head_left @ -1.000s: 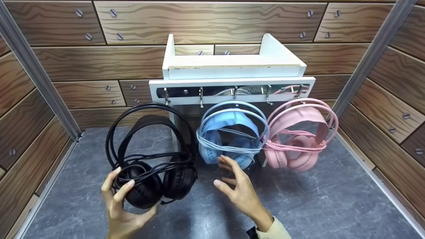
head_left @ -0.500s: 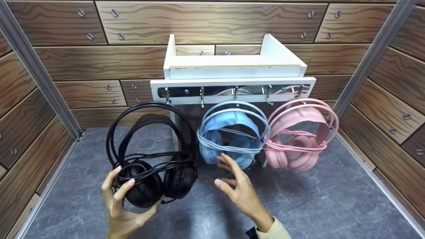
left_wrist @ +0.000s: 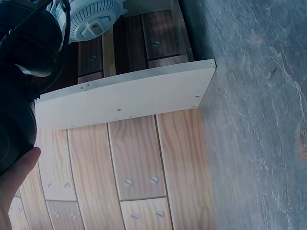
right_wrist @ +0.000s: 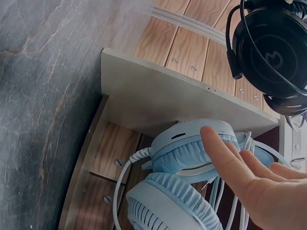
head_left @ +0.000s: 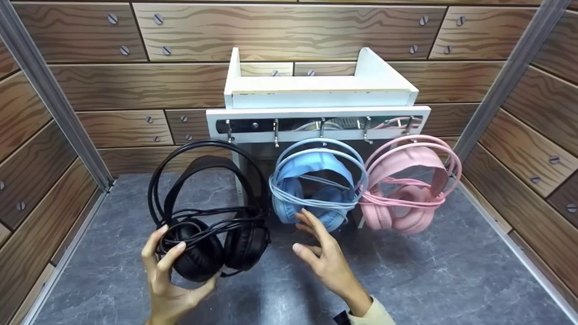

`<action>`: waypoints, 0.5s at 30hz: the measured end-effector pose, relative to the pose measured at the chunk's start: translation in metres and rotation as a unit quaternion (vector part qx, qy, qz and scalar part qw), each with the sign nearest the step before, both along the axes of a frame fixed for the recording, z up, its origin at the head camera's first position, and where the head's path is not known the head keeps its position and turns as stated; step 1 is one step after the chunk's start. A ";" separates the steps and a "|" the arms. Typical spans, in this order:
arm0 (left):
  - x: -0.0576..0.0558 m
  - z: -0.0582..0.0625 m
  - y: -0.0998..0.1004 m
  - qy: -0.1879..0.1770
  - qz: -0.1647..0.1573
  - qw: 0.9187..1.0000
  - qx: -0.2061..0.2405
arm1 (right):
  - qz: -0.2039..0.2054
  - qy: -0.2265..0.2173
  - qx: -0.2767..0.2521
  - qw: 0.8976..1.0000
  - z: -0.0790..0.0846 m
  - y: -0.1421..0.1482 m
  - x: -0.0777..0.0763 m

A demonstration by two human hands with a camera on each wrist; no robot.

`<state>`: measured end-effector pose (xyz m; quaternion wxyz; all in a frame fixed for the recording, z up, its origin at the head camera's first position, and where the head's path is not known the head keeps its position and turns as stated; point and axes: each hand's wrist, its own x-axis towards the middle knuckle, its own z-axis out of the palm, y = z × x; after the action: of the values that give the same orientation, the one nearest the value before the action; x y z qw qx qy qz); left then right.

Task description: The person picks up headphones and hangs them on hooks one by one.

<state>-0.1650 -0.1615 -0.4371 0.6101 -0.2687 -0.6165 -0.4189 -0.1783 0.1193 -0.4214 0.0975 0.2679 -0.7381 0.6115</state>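
Observation:
Black headphones (head_left: 198, 257), their cable wound across the ear cups, are gripped at the left ear cup by my left hand (head_left: 169, 275). Fingers lie over the cup's outer side and the thumb is below it. In the left wrist view, the thumb (left_wrist: 19, 172) touches the dark cup. My right hand (head_left: 327, 257) has loosely extended fingers and holds nothing. It is in front of the blue headphones (head_left: 316, 162), which hang from the hook rail; whether it touches them I cannot tell. In the right wrist view, light blue ear cups (right_wrist: 168, 201) show beyond the fingers.
A white shelf unit (head_left: 316, 99) stands at the back, with several metal hooks on its front rail (head_left: 244, 135). Pink headphones (head_left: 413, 194) hang at the right end, beside the blue pair. Wood-patterned walls (head_left: 289, 31) surround the grey marbled floor (head_left: 429, 280).
The view has shifted very slightly. Both hands and the black headphones stay nearly in place.

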 end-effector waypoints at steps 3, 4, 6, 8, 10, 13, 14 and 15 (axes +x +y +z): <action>-0.001 -0.002 -0.001 -0.001 0.002 1.000 0.000 | 0.008 -0.007 -0.010 1.000 0.001 0.000 0.000; -0.001 -0.001 -0.001 -0.002 0.001 1.000 -0.001 | 0.011 -0.007 -0.014 1.000 0.002 0.000 0.000; 0.001 0.002 0.001 -0.003 0.000 1.000 -0.001 | 0.016 -0.009 -0.020 1.000 0.003 0.000 0.000; 0.002 0.005 0.002 -0.004 -0.002 1.000 -0.001 | 0.017 -0.011 -0.023 1.000 0.003 0.000 0.000; 0.002 0.005 0.003 -0.003 -0.003 1.000 -0.001 | 0.018 -0.012 -0.026 0.999 0.003 0.000 0.001; 0.000 0.003 0.004 -0.001 -0.004 1.000 -0.001 | 0.019 -0.017 -0.028 0.999 0.003 0.000 0.001; 0.000 0.002 0.005 -0.001 -0.005 1.000 -0.002 | 0.020 -0.017 -0.029 0.999 0.003 0.000 0.001; -0.001 0.002 0.005 0.000 -0.005 1.000 -0.002 | 0.020 -0.018 -0.029 0.999 0.002 0.000 0.001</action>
<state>-0.1658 -0.1570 -0.4356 0.6073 -0.2730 -0.6162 -0.4206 -0.1772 0.1193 -0.4190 0.0796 0.2688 -0.7160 0.6393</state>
